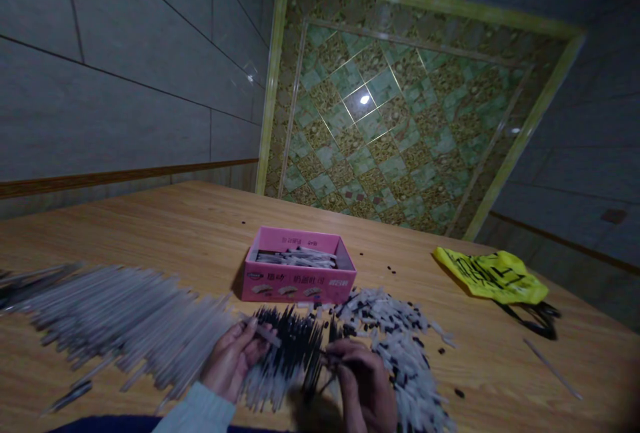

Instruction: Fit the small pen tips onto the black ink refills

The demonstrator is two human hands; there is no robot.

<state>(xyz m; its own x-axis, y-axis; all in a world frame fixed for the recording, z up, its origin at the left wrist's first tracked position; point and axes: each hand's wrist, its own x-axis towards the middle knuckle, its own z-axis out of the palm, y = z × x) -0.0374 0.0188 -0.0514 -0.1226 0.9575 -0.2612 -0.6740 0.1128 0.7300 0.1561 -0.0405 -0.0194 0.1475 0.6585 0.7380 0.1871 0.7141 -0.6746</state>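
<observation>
My left hand (234,358), in a light blue sleeve, pinches a translucent white tube (267,334) between thumb and fingers. To its right, my right hand (361,380) is closed on a thin dark piece (325,355), partly hidden by the fingers. Below and between both hands lies a pile of black-tipped thin sticks (295,336). Many long translucent tubes (125,320) are spread side by side to the left. Small white caps and black bits (407,360) are heaped on the right. Behind the hands stands an open pink box (299,286) with pens or sticks (300,258) inside.
The wooden table (190,220) meets tiled walls. A yellow bag with black print (493,276) lies at the right, a black strap (533,323) beside it. One loose tube (553,370) rests near the right edge. Dark pens (73,395) lie at the front left.
</observation>
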